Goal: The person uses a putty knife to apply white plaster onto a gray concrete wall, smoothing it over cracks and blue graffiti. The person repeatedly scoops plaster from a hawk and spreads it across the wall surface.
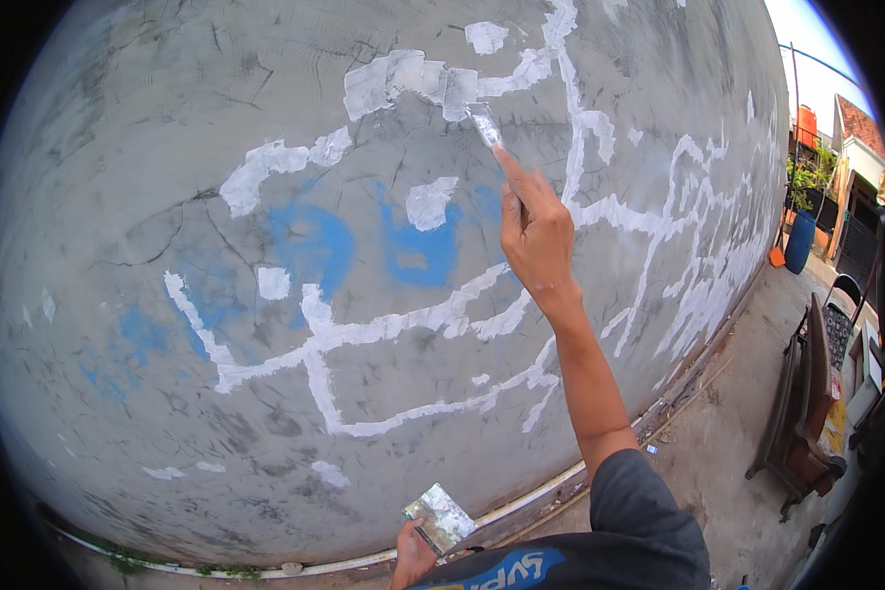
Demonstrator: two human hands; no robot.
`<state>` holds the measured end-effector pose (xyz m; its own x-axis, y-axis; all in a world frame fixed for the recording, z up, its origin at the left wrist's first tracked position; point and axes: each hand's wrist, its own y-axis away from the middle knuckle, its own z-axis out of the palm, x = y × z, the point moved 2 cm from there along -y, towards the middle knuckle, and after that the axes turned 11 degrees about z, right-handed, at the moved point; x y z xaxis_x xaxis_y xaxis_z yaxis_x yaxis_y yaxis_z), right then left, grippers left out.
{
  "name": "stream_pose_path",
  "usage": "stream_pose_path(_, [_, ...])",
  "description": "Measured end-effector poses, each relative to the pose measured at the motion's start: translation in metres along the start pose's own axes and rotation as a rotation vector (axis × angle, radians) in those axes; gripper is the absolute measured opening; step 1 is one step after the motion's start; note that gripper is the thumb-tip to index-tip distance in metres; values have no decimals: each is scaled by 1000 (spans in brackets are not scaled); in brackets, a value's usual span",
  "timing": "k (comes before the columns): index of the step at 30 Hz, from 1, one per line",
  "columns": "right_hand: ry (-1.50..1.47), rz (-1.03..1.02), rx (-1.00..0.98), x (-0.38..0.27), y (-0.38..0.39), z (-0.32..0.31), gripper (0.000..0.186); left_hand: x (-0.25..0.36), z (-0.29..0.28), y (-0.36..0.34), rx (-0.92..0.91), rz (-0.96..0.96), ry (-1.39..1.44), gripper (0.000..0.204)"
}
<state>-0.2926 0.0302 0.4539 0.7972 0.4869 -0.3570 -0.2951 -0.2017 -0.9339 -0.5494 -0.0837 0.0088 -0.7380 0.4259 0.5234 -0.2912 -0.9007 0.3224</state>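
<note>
My right hand [539, 231] is raised on an outstretched arm and closed around the handle of a putty knife [484, 124]. The blade meets the grey wall [413, 265] at the lower edge of a white filler patch [403, 81]. Low in front of me, my left hand [416, 553] grips a small flat square plate [441, 517] smeared with white filler, perhaps a wide scraper blade. White filler lines follow cracks across the wall, and blue paint marks [315, 246] show between them.
A pale pipe [364, 560] runs along the wall's foot. On the right, a dark wooden bench [806, 403] stands on the concrete ground [698, 452]. Farther off are a blue barrel [800, 242], green plants [808, 177] and an orange tank [806, 126].
</note>
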Motion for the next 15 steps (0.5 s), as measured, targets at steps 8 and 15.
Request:
stream_pose_path(8, [56, -108, -28, -19, -38, 1, 42, 6, -21, -10, -3, 21, 36, 50])
stream_pose_path(15, [241, -113, -109, -51, -64, -24, 33, 14, -19, -15, 7, 66, 87, 49])
